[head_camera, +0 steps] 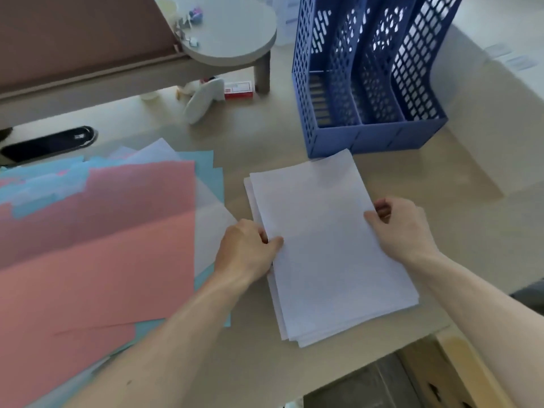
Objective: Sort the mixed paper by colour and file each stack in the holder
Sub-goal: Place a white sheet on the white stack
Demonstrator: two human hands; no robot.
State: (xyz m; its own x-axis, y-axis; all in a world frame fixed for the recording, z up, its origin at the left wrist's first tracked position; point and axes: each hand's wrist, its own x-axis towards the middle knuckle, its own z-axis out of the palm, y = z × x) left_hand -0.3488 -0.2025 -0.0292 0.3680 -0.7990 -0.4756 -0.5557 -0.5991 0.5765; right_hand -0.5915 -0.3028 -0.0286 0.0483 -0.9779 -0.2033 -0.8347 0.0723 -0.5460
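Gripped a stack of white paper (323, 245) by both long sides, close to the front edge of the desk (265, 136). Pinched its left side with the left hand (247, 248), thumb laid on the top sheet and the other fingers curled at the edge. Clasped its right side with the right hand (403, 225) in the same way, thumb on top and fingers curled against the edge. Had the stack lying flat on the desk, its sheets slightly fanned at the near corner.

Found a loose spread just to the left: pink paper (103, 245) on top of blue paper (210, 169), with a few pale sheets showing between, running off toward the desk's left edge.

Found farther back a blue lattice holder (368, 139) standing upright with three slots, its front wall just beside the stack's far corner; could not tell whether touching.

Saw toward the back left a black oval slot (50, 142) set in the desk. Beyond it, made out a raised shelf (229, 33) with a rounded end, and under that a small red and white box (238, 90).
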